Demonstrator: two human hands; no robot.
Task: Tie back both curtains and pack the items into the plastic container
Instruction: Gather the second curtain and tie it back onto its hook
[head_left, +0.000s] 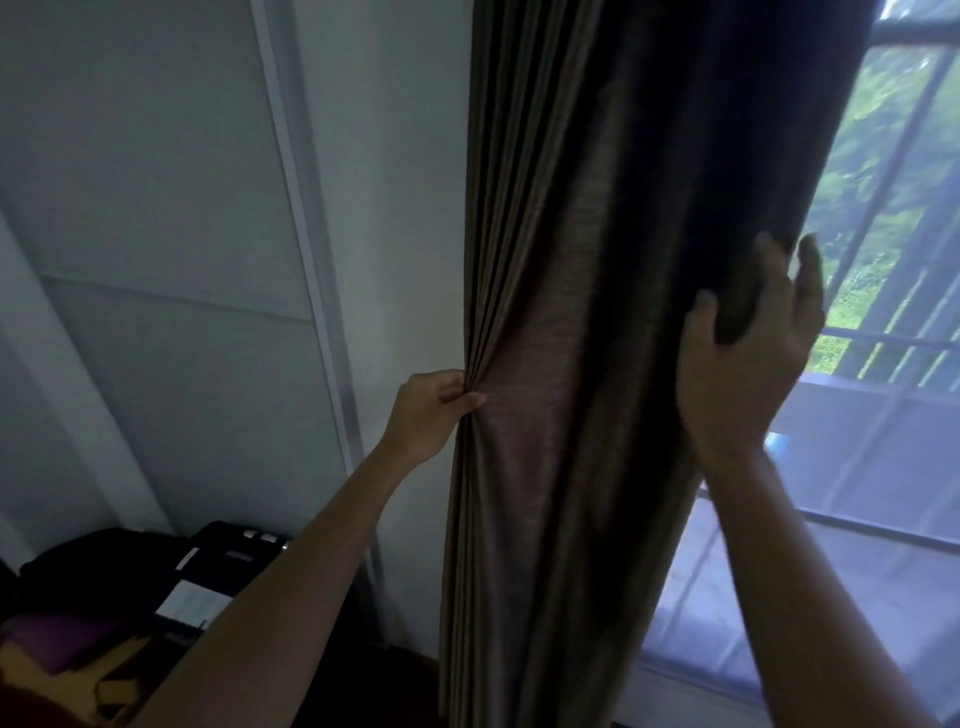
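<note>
Fingers (457, 387) of the left hand (426, 415) are pinching the curtain (571, 312) pleats at its left edge; the right hand (748, 353) is curling around its window-side edge.

Dim indoor view lit only by daylight from the window (878, 218) at right. The curtain (597, 312) is backlit, its right side nearly black. The whole picture is soft, straight lines bow from wide-angle distortion, and the lower left corner lies in deep shadow.

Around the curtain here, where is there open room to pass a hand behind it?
Open on the window side, beyond the right hand gripping the curtain edge. The left hand pinches folds close against the wall. Lower left is crowded with dark bags.
</note>
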